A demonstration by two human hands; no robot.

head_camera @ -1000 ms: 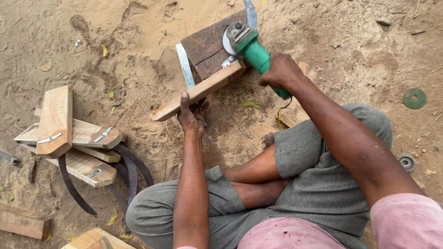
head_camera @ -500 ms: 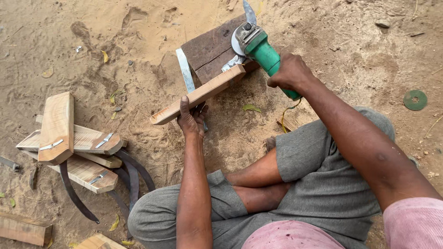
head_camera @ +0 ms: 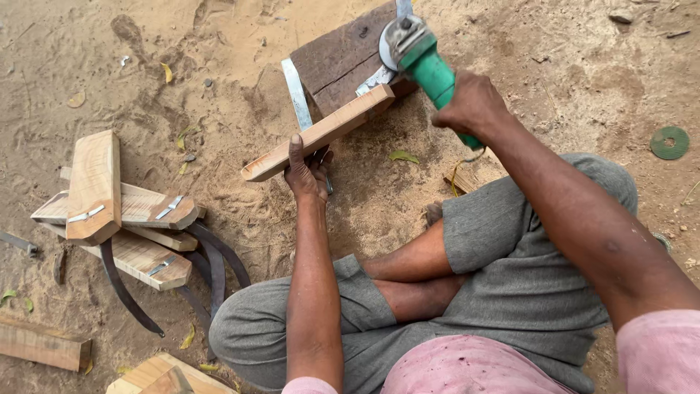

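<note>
A: What lies nearest to the person, left of the wooden strip (head_camera: 319,133)?

B: A pile of flat wooden handles (head_camera: 109,211) with curved dark metal blades, on dry sandy ground (head_camera: 554,66).

A: And the hands?

B: The left hand (head_camera: 306,174) grips the pale, smooth strip from below. Beyond it, the right hand (head_camera: 472,106) is closed around a green angle grinder (head_camera: 419,55), above the strip's far end, which rests on a dark rough wooden block (head_camera: 343,62).

Green angle grinder (head_camera: 430,66), pale tan wooden handle (head_camera: 317,133), dark brown block (head_camera: 339,58), grey trousers (head_camera: 510,270)
</note>
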